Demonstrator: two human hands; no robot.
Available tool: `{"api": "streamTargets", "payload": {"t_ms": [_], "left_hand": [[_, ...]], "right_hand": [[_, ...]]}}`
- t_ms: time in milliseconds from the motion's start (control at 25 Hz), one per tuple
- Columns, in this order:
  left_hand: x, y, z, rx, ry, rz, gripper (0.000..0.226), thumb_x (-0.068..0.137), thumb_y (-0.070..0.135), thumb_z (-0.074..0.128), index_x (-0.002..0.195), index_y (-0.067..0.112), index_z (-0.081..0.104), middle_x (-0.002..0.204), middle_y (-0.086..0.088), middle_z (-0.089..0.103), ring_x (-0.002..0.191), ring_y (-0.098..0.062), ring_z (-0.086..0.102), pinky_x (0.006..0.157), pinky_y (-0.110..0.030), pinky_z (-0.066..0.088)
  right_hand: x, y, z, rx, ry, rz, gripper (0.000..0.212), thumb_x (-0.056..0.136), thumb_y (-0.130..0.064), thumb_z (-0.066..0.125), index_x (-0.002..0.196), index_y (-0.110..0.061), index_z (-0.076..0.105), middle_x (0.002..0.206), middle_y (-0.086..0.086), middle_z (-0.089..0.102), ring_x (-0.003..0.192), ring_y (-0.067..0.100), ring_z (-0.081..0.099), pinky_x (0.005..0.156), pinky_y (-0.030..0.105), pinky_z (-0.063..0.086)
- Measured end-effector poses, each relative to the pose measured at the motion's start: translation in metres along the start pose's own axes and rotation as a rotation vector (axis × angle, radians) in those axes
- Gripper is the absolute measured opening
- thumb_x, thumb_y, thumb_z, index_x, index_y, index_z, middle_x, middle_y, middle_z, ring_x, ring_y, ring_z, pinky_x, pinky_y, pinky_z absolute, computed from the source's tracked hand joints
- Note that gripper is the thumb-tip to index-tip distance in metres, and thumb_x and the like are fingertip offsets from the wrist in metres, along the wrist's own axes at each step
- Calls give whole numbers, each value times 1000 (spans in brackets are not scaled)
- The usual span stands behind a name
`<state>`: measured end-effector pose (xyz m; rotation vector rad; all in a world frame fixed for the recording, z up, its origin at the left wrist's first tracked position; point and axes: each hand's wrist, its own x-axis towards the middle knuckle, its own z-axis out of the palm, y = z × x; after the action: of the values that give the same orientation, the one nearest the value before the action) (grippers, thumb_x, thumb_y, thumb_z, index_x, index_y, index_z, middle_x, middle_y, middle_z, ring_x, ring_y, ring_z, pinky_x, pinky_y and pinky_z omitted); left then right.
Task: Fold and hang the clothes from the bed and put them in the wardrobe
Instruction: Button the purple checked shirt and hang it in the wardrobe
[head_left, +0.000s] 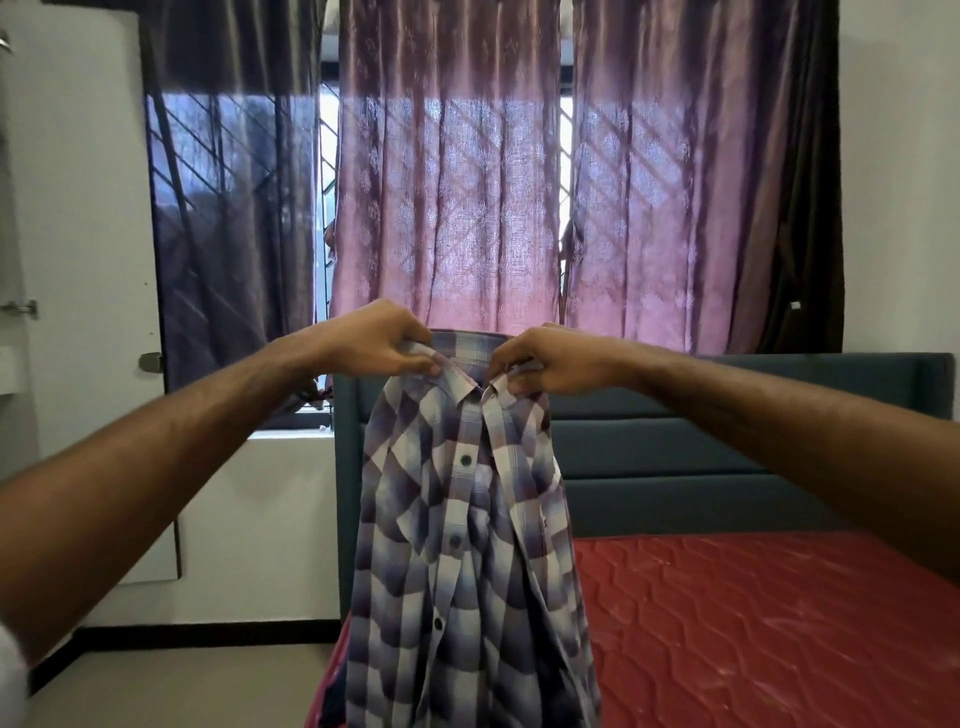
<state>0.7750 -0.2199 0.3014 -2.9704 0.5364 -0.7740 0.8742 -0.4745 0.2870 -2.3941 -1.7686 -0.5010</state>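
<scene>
A blue, purple and white checked shirt (462, 545) hangs in front of me, its buttoned front facing me and its hem running out of the bottom of the view. My left hand (376, 340) pinches the left side of the collar. My right hand (550, 361) pinches the right side of the collar. Both arms reach forward at chest height, holding the shirt up above the left edge of the bed. No hanger is visible.
The bed has a red quilted mattress (753, 623) and a dark teal headboard (701, 447) behind the shirt. Purple curtains (447, 182) cover a barred window. A white door (78, 260) with handles stands at the left. Bare floor (182, 686) lies left of the bed.
</scene>
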Motion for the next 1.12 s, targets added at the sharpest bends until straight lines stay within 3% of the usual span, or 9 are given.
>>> {"api": "streamTargets", "payload": {"t_ms": [120, 320, 480, 640, 720, 800, 920, 1040, 1120], "left_hand": [[1, 4, 3, -31, 42, -2, 27, 92, 43, 70, 89, 17, 78, 67, 11, 66, 57, -12, 55, 54, -24, 38], [5, 4, 6, 16, 226, 31, 26, 94, 38, 68, 88, 14, 75, 61, 13, 57, 54, -9, 50, 53, -26, 35], [7, 0, 15, 0, 310, 71, 18, 89, 31, 77, 91, 18, 64, 80, 6, 60, 72, -16, 57, 60, -23, 39], [10, 3, 18, -164, 338, 152, 38, 75, 12, 89, 104, 14, 65, 100, 2, 60, 88, -9, 58, 74, -18, 48], [9, 8, 23, -267, 367, 155, 48, 74, 7, 88, 113, 15, 61, 106, -3, 57, 92, -12, 60, 79, -21, 53], [7, 14, 31, -453, 371, 89, 67, 76, 5, 87, 129, 19, 49, 116, -5, 53, 94, -14, 65, 80, -26, 58], [1, 17, 49, -809, 270, -78, 90, 77, 2, 85, 143, 28, 30, 129, -4, 50, 101, -21, 70, 84, -32, 60], [-11, 16, 74, -809, -24, -171, 54, 88, 8, 75, 133, 22, 48, 122, 1, 65, 107, -19, 69, 94, -33, 58], [-16, 9, 92, -866, -82, -195, 32, 95, 13, 67, 125, 14, 59, 113, -1, 73, 105, -20, 71, 89, -32, 60]], "right_hand": [[4, -3, 10, 12, 94, 59, 30, 95, -25, 70, 124, -25, 71, 117, -10, 73, 102, 4, 62, 95, 32, 46], [16, -1, 18, 128, 247, 89, 5, 92, -26, 73, 97, -24, 73, 95, -11, 63, 86, -2, 55, 81, 26, 37], [26, 4, 14, -137, 376, 128, 10, 89, -30, 61, 85, -23, 67, 121, -1, 46, 110, 15, 36, 92, 45, 35], [30, 14, 7, -21, 244, 11, 8, 90, -26, 68, 88, -19, 65, 143, 0, 40, 129, 18, 35, 102, 38, 32], [29, 15, 3, 113, 194, -1, 7, 92, -18, 69, 91, -13, 65, 127, 2, 50, 109, 12, 49, 91, 26, 39], [29, 19, 0, 140, 250, 22, 9, 92, -13, 69, 85, -14, 63, 101, -1, 53, 84, 7, 51, 75, 27, 37], [26, 29, -1, 140, 324, 52, 10, 93, -12, 67, 86, -5, 63, 93, -1, 49, 76, 4, 46, 68, 23, 34], [17, 39, -2, 140, 349, 75, 11, 95, -15, 65, 90, -6, 63, 95, -4, 49, 80, 4, 47, 69, 16, 35], [7, 50, -5, 153, 350, 87, 8, 95, -15, 65, 89, -10, 62, 93, -6, 51, 82, 5, 49, 73, 22, 37]]}}
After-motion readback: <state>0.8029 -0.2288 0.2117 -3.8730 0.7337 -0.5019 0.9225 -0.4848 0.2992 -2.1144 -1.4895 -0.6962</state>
